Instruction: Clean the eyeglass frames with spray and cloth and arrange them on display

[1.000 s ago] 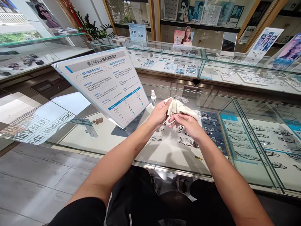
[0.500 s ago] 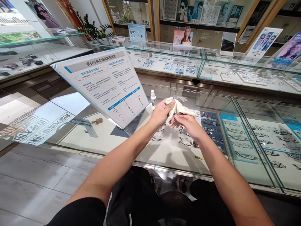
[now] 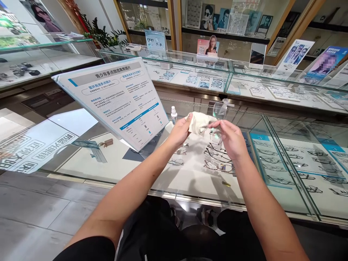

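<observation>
My left hand [image 3: 179,131] is closed on a cream cloth [image 3: 200,122], thumb on top, with the cloth spread toward the right. My right hand [image 3: 233,139] pinches a pair of eyeglasses [image 3: 219,110] whose clear lenses show above and below its fingers. Those fingertips touch or nearly touch the cloth's right edge. Just beyond my left hand a small white bottle [image 3: 174,115] stands upright on the glass counter. Beneath my hands, several frames lie in the display case, among them a thin-rimmed pair of spectacles [image 3: 213,165].
A large tilted sign board [image 3: 116,105] stands left of my hands. Near the front lies a small yellow item [image 3: 226,184]. Farther left are a folded card [image 3: 95,150] and a brown tag [image 3: 106,143]. Another glass display case [image 3: 190,70] runs along the back.
The eyeglasses have come out from the bunched cloth, and their lenses now show. My right hand has moved right and turned upward; the cloth hangs flatter from my left hand.
</observation>
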Tool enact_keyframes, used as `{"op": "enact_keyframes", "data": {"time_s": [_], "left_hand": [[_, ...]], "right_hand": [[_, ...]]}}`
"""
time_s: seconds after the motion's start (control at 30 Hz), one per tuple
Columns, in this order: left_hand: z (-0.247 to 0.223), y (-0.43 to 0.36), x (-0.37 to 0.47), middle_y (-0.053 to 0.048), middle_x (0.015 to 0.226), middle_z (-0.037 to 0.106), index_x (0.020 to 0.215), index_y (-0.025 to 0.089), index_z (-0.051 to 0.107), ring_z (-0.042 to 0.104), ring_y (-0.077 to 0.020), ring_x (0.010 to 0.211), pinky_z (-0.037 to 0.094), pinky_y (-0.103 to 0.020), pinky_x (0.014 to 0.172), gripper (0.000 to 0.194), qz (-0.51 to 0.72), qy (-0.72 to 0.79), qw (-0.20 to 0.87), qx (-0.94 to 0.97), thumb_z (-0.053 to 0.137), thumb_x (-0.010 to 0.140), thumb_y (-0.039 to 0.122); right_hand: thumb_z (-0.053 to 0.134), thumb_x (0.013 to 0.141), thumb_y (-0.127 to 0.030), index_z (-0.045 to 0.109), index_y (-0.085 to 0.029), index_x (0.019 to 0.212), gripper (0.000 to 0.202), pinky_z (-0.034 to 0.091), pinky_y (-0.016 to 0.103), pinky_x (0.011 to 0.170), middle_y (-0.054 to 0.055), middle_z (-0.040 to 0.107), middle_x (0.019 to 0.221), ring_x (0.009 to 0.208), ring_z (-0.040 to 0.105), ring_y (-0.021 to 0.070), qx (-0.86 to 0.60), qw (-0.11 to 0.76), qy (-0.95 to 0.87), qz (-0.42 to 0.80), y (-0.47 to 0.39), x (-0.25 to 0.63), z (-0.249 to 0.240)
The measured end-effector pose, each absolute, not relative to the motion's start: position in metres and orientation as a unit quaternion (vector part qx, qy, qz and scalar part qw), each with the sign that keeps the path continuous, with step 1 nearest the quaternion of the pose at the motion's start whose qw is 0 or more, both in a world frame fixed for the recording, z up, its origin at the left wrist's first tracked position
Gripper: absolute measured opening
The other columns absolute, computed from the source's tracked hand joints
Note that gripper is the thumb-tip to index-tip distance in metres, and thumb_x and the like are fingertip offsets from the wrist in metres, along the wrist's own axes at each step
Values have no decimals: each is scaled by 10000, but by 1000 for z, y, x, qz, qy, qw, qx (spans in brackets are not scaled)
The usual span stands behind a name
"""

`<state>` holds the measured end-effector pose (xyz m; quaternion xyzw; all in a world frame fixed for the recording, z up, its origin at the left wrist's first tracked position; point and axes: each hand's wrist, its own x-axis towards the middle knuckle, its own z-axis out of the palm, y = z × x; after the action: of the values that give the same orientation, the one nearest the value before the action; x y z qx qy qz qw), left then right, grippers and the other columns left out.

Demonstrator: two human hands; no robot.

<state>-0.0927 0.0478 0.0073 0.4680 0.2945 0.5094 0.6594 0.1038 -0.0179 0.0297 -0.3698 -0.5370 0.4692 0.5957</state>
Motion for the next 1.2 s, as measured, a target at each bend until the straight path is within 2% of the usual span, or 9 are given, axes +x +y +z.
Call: {"op": "enact_keyframes", "data": {"time_s": [0.07,0.13,0.27,0.47,0.67,0.77,0.83,1.0,1.2], "left_hand": [[5,43,-93,-57,868,787,1026,144,772,726,-184,829,537,-272,735,710,453,292,659,526,785,830,826],[6,35,-91,-34,805,744,976,147,765,663,-163,758,481,-258,682,714,401,276,658,574,756,837,847],[14,18,-87,4,715,632,875,161,712,528,-127,688,417,-251,661,644,361,233,657,619,738,891,804],[13,13,-81,42,628,504,764,172,624,405,-105,624,383,-255,641,611,418,237,628,613,776,898,748],[14,12,-79,56,598,478,728,169,627,389,-88,581,383,-247,608,621,431,240,638,591,851,826,739],[15,11,-78,65,579,460,728,166,659,336,-73,546,358,-245,578,601,442,245,641,578,873,815,721],[14,11,-78,66,579,467,763,159,713,314,-68,538,332,-245,560,579,451,250,641,568,882,812,710],[12,14,-78,50,628,558,996,155,839,377,-77,569,320,-234,558,593,456,269,639,558,896,788,707],[12,16,-81,-12,807,744,1050,152,837,653,-140,756,505,-259,730,487,404,241,692,548,1008,718,465]], "right_hand": [[725,997,-552,839,-295,932,289,498,465,1180,51,796,1143,1247,698,274,-365,629,-547,415,-16,106,30],[742,982,-567,850,-295,937,296,444,480,1245,55,777,1196,1322,666,289,-365,640,-545,400,-14,106,28],[761,960,-631,855,-301,957,343,427,471,1253,64,747,1217,1379,630,303,-380,622,-542,418,-14,97,24],[743,969,-658,858,-303,976,373,425,425,1243,58,739,1227,1362,626,284,-382,595,-553,440,-18,85,21],[768,938,-654,857,-297,1037,381,533,368,1022,43,741,1188,1141,668,252,-395,580,-512,495,-18,84,19],[825,885,-634,842,-291,994,361,533,337,856,31,749,1092,957,650,218,-398,588,-477,518,-18,84,19],[851,862,-614,832,-285,948,341,524,333,819,33,748,1078,937,642,217,-397,597,-467,517,-19,84,19],[809,903,-615,859,-286,946,336,522,361,844,53,708,1094,991,641,241,-407,584,-523,469,-19,86,21],[831,896,-594,880,-277,906,322,501,393,988,54,693,1064,1081,639,249,-400,579,-550,449,-19,88,23]]}}
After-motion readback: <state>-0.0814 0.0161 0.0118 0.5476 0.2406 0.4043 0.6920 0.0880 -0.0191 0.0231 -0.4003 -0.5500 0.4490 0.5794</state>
